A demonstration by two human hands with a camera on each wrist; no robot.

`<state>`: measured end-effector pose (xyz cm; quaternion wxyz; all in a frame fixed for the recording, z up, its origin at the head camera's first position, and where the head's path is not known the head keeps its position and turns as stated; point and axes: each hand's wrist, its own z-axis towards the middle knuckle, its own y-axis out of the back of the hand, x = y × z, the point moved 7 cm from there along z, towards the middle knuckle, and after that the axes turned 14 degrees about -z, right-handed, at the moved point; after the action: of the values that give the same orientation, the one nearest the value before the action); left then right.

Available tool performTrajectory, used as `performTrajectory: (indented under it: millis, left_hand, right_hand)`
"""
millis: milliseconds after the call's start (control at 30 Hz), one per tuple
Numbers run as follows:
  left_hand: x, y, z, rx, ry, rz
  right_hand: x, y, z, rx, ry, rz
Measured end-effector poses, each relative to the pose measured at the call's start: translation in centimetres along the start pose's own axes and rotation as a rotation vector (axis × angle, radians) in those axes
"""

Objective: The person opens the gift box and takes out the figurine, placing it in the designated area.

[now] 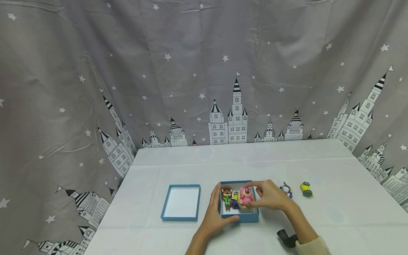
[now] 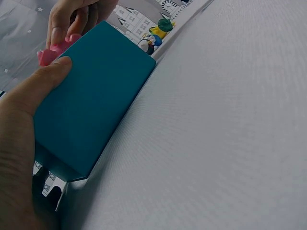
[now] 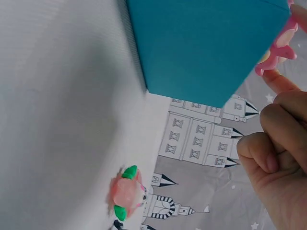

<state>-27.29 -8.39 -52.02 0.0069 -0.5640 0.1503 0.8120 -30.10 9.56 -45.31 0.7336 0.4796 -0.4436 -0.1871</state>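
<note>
A blue open-topped box [image 1: 241, 217] stands on the white table. My left hand [image 1: 213, 216] grips its left side, the thumb on the front wall and the fingers along the side. Between thumb and fingers my right hand [image 1: 269, 194] pinches a pink bear figurine [image 1: 245, 196] at the box's right half. In the left wrist view the bear [image 2: 50, 53] shows partly above the box's rim. A fox figurine in green [image 1: 227, 199] lies inside at the left. Beside it is a small yellow and dark-blue figurine [image 1: 235, 201], partly covered by the bear.
The blue-rimmed lid [image 1: 181, 202] lies left of the box. To the right are a blue-and-white figurine [image 1: 286, 190] and a yellow-green one [image 1: 306, 190]. A pink figurine with green parts [image 3: 127, 194] shows only in the right wrist view. A grey castle-print curtain [image 1: 191, 71] hangs behind.
</note>
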Motion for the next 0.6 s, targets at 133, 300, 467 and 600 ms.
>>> performTrajectory:
  millis: [133,300,467,600]
  left_hand:
    - [0.0,0.2,-0.1,-0.004,-0.001,-0.005]
    - [0.1,0.2,-0.1,-0.002,-0.004,0.008]
    - [0.1,0.1,-0.2,-0.002,0.000,0.006]
    - [0.1,0.0,-0.2,-0.004,0.005,-0.005]
  right_hand:
    - [0.2,0.9,-0.2,-0.031,-0.003,0.002]
    - [-0.5,2.2,-0.8,-0.060,-0.049,-0.007]
    - [-1.5,3.5,-1.8,-0.087,-0.073,-0.001]
    - [-2.2,4.5,-2.7,-0.105,-0.100,-0.027]
